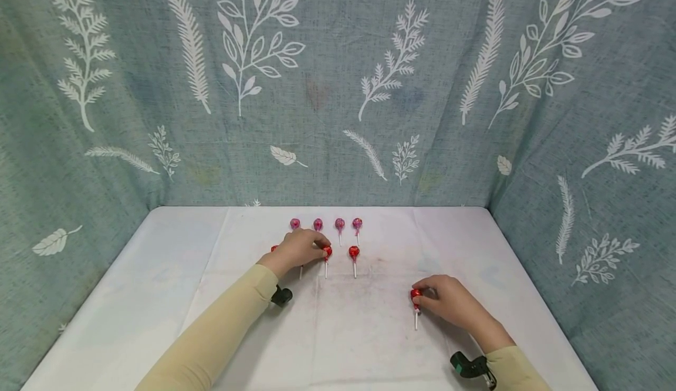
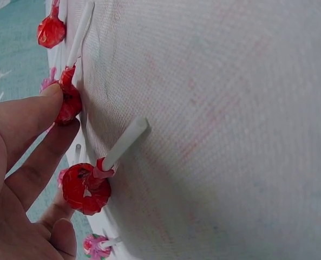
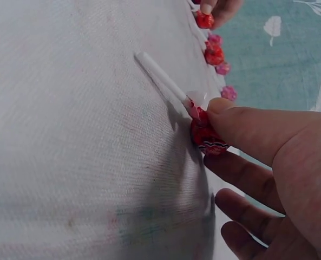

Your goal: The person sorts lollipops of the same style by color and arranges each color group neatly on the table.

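My left hand (image 1: 300, 251) pinches the red wrapped head of a lollipop (image 2: 69, 105) between thumb and forefinger, its white stick pointing toward me. Just left of that one lies another red lollipop (image 2: 87, 189), its head hidden under the hand in the head view. Further right on the table, my right hand (image 1: 452, 303) holds a red lollipop (image 3: 206, 135) by its head, thumb on one side and forefinger on the other. This stick also points toward the near edge. Between the hands is a red lollipop (image 1: 354, 252) that neither hand touches.
Behind the red row runs a row of pink lollipops (image 1: 340, 224), several in all. One more red lollipop (image 1: 274, 248) peeks out left of my left hand. White cloth covers the table (image 1: 369, 344); a green leaf-patterned curtain (image 1: 327, 162) encloses its back and sides.
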A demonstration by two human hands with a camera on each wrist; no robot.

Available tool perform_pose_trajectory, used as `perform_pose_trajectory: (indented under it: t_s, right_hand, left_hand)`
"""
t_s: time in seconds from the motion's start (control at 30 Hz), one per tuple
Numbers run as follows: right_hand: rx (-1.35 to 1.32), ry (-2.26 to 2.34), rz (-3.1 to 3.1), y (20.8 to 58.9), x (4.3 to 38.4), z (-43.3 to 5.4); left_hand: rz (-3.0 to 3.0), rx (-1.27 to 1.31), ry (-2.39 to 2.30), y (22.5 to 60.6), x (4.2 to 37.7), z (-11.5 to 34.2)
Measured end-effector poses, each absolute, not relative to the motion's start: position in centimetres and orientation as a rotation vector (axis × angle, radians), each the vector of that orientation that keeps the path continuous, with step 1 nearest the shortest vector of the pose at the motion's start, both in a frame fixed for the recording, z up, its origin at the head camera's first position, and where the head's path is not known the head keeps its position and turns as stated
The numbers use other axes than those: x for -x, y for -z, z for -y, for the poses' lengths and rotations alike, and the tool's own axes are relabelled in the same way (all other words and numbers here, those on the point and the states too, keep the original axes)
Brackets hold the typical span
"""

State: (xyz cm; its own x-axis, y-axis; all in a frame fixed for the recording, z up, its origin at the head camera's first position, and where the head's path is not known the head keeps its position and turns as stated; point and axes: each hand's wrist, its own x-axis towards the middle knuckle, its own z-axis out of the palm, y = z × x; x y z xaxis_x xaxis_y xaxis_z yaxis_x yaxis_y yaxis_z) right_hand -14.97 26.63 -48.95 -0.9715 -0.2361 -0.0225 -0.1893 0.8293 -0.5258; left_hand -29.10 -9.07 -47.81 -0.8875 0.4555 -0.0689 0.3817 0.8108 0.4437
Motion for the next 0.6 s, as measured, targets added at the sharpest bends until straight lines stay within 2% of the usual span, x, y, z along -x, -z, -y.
perform_pose_trajectory:
  t_s: [0.6]
  right_hand:
    - [0.223, 0.835, -2.921, 47.7, 16.3, -26.5]
  left_hand:
    - [-2.829, -0.679, -0.618, 47.9, 29.0, 9.1]
